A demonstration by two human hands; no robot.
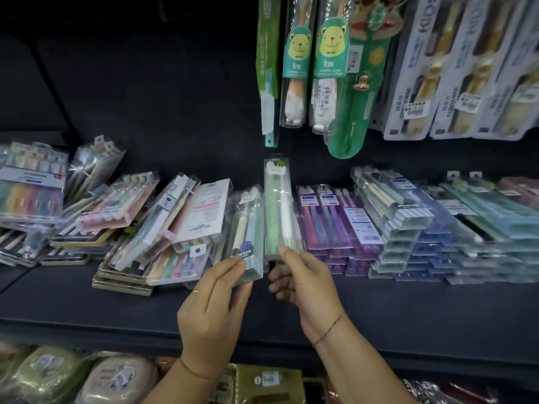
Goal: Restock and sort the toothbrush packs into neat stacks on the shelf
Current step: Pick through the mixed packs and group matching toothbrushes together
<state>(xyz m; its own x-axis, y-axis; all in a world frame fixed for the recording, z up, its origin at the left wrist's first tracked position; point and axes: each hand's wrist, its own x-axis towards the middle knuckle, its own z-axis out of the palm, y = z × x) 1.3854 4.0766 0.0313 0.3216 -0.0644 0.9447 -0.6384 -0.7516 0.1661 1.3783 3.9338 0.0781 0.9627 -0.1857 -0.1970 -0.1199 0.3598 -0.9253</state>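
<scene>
The clear pack (281,211) with one green and one white toothbrush stood upright. The right hand (303,284) pinched its lower end, so the pack rose toward 12 o'clock. Just beside, at 9 o'clock, the left hand (213,310) gripped a second pack (246,228) with a beige and a pale blue brush. On the dark shelf (116,301), purple packs (335,225) lay stacked at 2 o'clock and a loose pile (160,228) at 10 o'clock.

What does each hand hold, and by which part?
Left hand grips the cream-brush pack at its bottom end; right hand pinches the green-brush pack at its bottom end.
</scene>
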